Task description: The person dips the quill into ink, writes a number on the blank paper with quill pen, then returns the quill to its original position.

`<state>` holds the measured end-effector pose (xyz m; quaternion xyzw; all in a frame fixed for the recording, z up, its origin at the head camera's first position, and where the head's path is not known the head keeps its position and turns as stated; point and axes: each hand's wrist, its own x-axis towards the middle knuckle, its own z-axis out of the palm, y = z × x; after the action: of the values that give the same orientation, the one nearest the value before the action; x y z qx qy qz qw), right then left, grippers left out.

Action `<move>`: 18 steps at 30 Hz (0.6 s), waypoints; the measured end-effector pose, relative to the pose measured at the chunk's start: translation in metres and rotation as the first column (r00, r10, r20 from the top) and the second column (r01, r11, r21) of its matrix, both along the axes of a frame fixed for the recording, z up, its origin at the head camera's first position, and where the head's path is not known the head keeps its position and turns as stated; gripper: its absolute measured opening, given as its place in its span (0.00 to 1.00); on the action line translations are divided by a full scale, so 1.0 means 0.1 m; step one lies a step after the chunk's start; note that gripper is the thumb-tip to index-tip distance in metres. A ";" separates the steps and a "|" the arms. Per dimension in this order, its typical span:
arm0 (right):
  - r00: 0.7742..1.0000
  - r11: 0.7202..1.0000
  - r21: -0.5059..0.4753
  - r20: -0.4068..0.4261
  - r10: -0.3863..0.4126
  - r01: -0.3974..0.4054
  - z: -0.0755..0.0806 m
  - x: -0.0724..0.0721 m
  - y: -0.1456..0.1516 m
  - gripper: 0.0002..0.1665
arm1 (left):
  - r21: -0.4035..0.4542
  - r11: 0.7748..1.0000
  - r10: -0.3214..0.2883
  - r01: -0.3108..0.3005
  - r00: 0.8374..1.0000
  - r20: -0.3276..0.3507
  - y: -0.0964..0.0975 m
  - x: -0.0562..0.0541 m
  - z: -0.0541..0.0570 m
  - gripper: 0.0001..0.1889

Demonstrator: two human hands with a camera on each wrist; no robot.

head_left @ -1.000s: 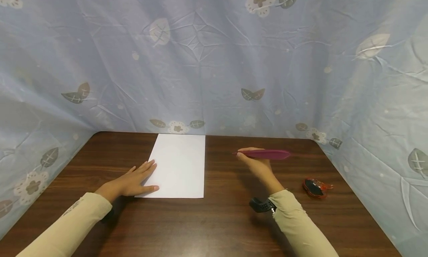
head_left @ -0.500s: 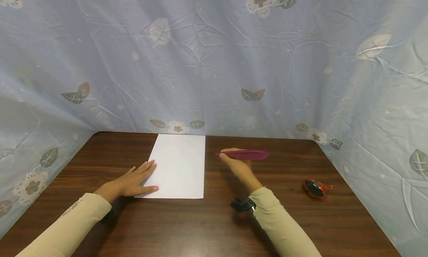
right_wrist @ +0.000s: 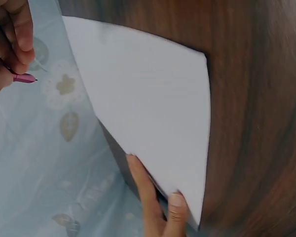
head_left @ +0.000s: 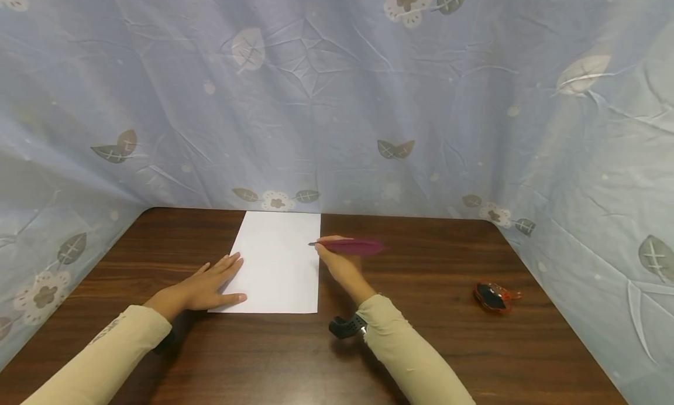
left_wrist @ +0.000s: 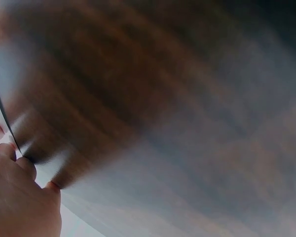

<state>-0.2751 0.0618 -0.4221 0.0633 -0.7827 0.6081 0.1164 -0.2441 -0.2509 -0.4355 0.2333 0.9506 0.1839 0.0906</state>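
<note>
A white sheet of paper (head_left: 279,264) lies on the dark wooden table, left of the middle. My left hand (head_left: 202,289) rests on its left edge, fingers spread and straight; the right wrist view shows its finger and thumb at the paper's edge. My right hand (head_left: 341,266) pinches a purple feather pen (head_left: 360,247) near its writing end. In the head view the pen's tip points left and overlaps the right part of the sheet, while the feather reaches out to the right. Only the pen's pink tip (right_wrist: 24,78) shows past the fingertips in the right wrist view.
To the right on the brown table (head_left: 253,364) lies a small orange-rimmed thing with a dark face (head_left: 494,297). A pale blue cloth (head_left: 342,100) with leaves and flowers hangs behind the table and along its sides. A dark strap (head_left: 347,327) is at the right wrist.
My right hand has moved left with the feather pen, from beside the paper until the tip overlaps its right part. The left hand and the paper have stayed put.
</note>
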 end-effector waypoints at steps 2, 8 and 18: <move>1.000 1.000 -0.015 0.019 -0.014 0.014 -0.02 0.01 -0.08 0.10 | 0.003 1.000 -0.001 0.001 1.000 -0.006 0.00 0.00 0.01 0.48; 0.998 0.996 -0.088 0.059 -0.025 0.031 -0.10 0.03 -0.26 0.09 | 0.001 1.000 0.003 -0.003 1.000 0.001 0.00 0.01 0.00 0.48; 0.991 0.988 -0.139 0.119 -0.053 0.069 -0.21 0.07 -0.41 0.12 | 0.001 1.000 -0.002 0.002 1.000 0.005 0.01 0.00 0.01 0.48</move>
<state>-0.2681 0.0207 -0.4427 -0.0044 -0.7442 0.6613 0.0939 -0.2438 -0.2498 -0.4340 0.2339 0.9500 0.1847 0.0931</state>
